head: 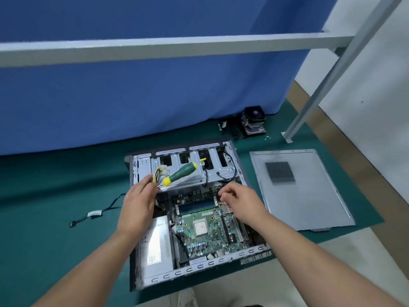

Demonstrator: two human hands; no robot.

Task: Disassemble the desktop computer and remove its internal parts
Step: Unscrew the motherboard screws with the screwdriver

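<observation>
One open case lay at the mat's centre, holding one motherboard, one power supply at 8 o'clock and one drive cage at 12. One side panel lay at 3 o'clock. A screwdriver rested on the cage. The left hand reached toward it, fingers loose; the right hand curled over the board, its hold unclear.

Opened desktop case on a green mat: item counts.

One computer case; one motherboard with one bare processor; one power supply; one screwdriver; one detached side panel; one cooler with fan; one loose black cable on the mat; a few small screws, too small to count; two hands, left and right.
</observation>
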